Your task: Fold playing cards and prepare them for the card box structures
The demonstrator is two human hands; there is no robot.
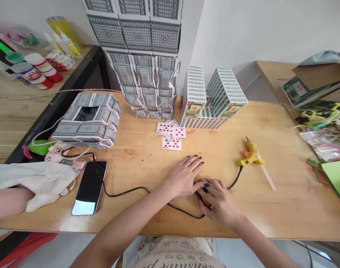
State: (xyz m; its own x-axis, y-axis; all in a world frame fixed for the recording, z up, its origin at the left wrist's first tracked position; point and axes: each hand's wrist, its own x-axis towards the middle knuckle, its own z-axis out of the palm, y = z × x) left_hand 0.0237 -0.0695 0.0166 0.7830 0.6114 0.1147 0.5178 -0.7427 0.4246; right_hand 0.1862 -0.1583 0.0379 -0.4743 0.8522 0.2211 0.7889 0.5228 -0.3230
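Observation:
My left hand (186,175) lies palm down on the wooden table (284,212), fingers stretched out and its thumb at a bundled black cable (201,196). Close beside it, my right hand (221,203) has its fingers curled over that bundle, which they partly hide. To the right, a yellow hot glue gun (251,154) with a clear glue stick lies on its side, its cord leading toward my right hand. Beyond my left hand are several playing cards (171,134), face up and overlapping.
A smartphone (89,186) and white cloth (44,178) lie left. Behind stand a tall card structure (147,70), a low card block (89,123) and stacked card boxes (211,98). Bottles (37,70) are at far left, plastic bags (326,145) at right. Another person's arm (9,204) reaches in.

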